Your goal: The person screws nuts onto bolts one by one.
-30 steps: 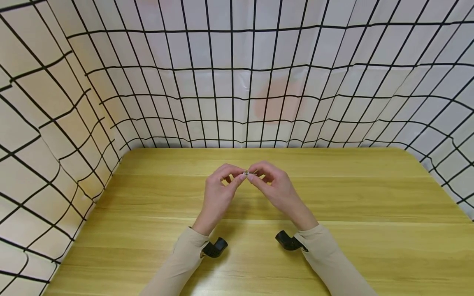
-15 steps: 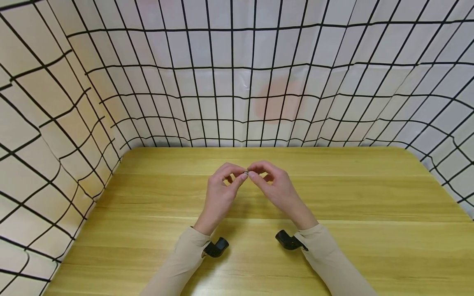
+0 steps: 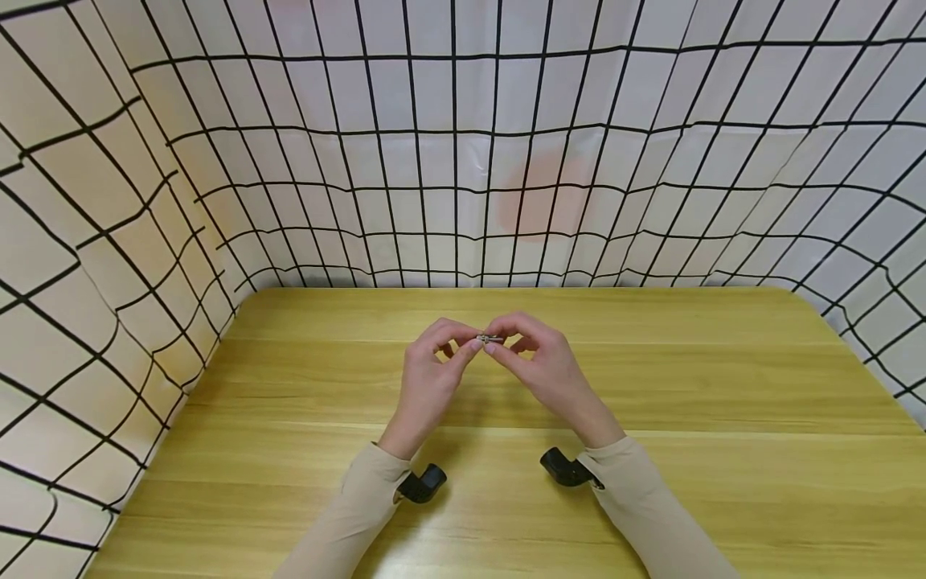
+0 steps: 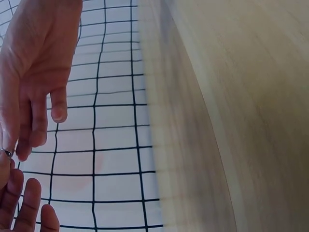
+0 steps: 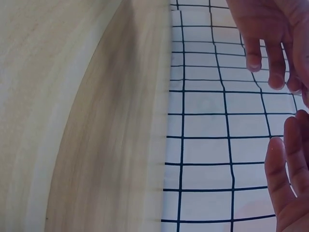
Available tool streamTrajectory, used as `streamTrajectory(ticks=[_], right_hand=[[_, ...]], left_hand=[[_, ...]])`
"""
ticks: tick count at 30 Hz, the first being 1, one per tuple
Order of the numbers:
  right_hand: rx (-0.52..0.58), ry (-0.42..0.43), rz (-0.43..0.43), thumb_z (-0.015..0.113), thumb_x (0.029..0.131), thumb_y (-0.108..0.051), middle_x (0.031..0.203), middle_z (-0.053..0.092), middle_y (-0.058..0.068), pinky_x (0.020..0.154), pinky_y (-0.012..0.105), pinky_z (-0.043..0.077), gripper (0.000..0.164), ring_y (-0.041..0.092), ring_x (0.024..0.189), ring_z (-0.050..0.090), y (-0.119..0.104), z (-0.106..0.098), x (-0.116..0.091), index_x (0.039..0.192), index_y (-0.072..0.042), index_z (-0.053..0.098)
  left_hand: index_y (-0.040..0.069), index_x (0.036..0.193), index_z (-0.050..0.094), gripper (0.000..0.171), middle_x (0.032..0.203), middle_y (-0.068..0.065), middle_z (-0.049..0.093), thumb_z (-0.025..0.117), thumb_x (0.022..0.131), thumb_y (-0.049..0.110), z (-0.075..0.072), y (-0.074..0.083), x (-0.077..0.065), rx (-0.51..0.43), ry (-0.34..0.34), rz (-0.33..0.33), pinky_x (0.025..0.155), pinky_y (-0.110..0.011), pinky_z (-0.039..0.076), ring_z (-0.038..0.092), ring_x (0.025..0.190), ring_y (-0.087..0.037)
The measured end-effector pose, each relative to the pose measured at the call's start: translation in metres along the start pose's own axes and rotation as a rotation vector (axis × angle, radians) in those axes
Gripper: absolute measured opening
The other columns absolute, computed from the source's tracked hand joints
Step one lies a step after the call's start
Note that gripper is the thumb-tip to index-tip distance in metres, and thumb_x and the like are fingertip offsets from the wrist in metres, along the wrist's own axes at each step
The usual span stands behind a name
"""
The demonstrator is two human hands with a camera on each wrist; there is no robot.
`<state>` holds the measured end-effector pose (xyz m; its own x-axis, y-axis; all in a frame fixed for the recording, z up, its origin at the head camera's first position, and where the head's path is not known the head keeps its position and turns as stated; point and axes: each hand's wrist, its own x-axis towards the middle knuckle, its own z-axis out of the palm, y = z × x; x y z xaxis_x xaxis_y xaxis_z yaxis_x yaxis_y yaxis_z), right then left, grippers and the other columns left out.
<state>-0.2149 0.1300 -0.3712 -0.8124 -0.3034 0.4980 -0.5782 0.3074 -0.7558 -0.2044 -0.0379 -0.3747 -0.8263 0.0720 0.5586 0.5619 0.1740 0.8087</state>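
Note:
A small silvery metal piece (image 3: 489,338), thin and rod-like at its right end, is held up over the table between both hands in the head view. Its exact kind is too small to tell. My left hand (image 3: 432,366) pinches its left end between thumb and index finger. The thumb and index finger of my right hand (image 3: 541,366) lie around the right part, with the rod showing between them. In the left wrist view, only a glint of the metal piece (image 4: 7,153) shows at my left fingertips. Fingers hide it in the right wrist view.
A wooden table (image 3: 289,482) spreads under both arms. White sheeting with a black grid (image 3: 434,161) stands behind it and along the sides. A black wrist camera (image 3: 423,484) sits at the left cuff, and another black camera (image 3: 564,468) at the right.
Half a second ago the right fingertips covered most of the metal piece; now they have parted slightly and its rod shows, much as one second ago. The left hand has barely moved.

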Motion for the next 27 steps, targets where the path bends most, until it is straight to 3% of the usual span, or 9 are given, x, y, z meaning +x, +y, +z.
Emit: streamTrajectory(ticks=[9,16,27], right_hand=[[0.029,-0.015,0.045,0.068,0.094,-0.010,0.098,0.066,-0.003,0.074,0.033,0.049,0.009,0.016,0.090,0.059,0.034,0.003,-0.002,0.103,-0.013,0.069],[0.035,-0.023,0.035,0.064,0.098,-0.019,0.095,0.066,-0.009,0.072,0.034,0.048,0.007,0.015,0.085,0.059,0.036,0.003,-0.003,0.101,-0.018,0.069],[0.034,-0.039,0.081,0.067,0.095,-0.017,0.106,0.065,-0.004,0.074,0.035,0.049,0.017,0.015,0.091,0.059,0.035,0.002,-0.003,0.112,-0.017,0.066]], left_hand=[[-0.004,0.091,0.073,0.004,0.088,-0.013,0.068,0.070,0.088,-0.003,-0.001,-0.004,0.000,-0.007,0.003,-0.002,0.071,-0.049,0.040,0.056,0.080,-0.022],[-0.004,0.091,0.073,0.004,0.088,-0.014,0.068,0.070,0.088,-0.003,0.000,-0.004,0.000,-0.014,-0.005,0.016,0.070,-0.045,0.040,0.057,0.080,-0.023],[-0.004,0.092,0.072,0.005,0.090,-0.014,0.068,0.069,0.089,-0.003,-0.001,-0.003,0.000,-0.019,-0.005,0.016,0.070,-0.047,0.040,0.057,0.082,-0.025]])
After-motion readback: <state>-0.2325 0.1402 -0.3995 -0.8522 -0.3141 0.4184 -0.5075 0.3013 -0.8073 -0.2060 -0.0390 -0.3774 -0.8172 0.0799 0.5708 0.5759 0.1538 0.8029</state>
